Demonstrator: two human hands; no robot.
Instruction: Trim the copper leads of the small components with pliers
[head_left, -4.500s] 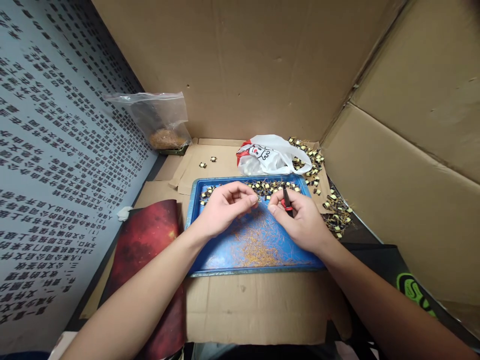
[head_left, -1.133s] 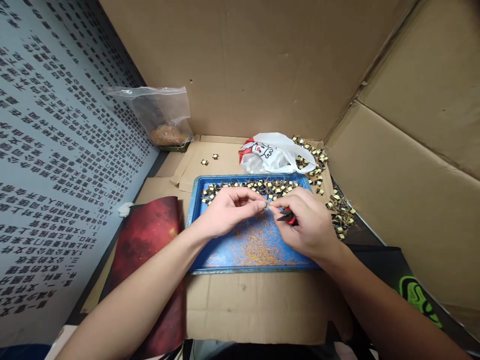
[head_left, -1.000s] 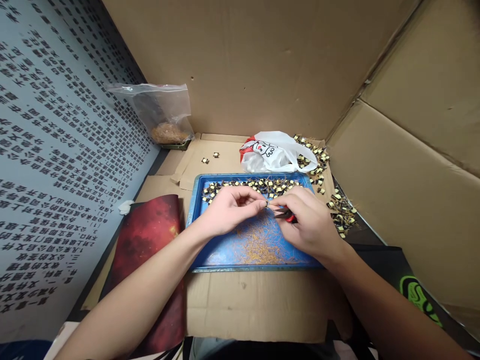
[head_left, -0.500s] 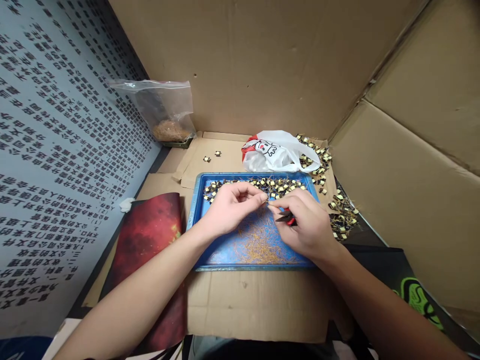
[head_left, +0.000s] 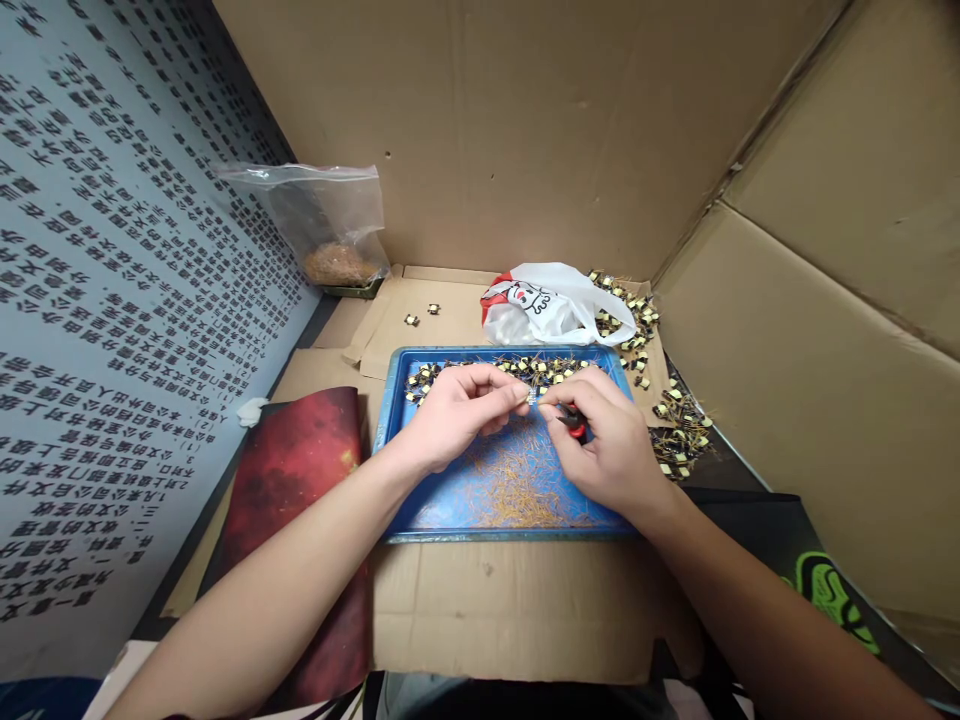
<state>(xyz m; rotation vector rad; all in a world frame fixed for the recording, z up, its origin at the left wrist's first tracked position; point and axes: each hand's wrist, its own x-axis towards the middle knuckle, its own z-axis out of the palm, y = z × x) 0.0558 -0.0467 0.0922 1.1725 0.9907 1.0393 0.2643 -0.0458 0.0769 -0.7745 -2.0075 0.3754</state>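
Over the blue tray (head_left: 390, 400) my left hand (head_left: 461, 415) pinches a small yellow-and-black component (head_left: 531, 397) between thumb and fingertips. My right hand (head_left: 607, 440) is closed on a small red-handled cutter (head_left: 574, 424) and its fingertips meet the same component. A row of several similar components (head_left: 525, 370) lies along the tray's far edge. Cut-off copper wire ends (head_left: 517, 485) are scattered on the tray floor under my hands.
A white plastic bag (head_left: 551, 305) lies behind the tray, with heaps of components (head_left: 675, 430) to its right. A clear bag (head_left: 330, 235) with brown bits stands at the back left. A red sheet (head_left: 292, 490) lies left of the tray. Cardboard walls close in behind and right.
Earlier my hands were slightly apart; they have come together on one component. The cutter has dropped from upright into my right palm. The view has shifted slightly.
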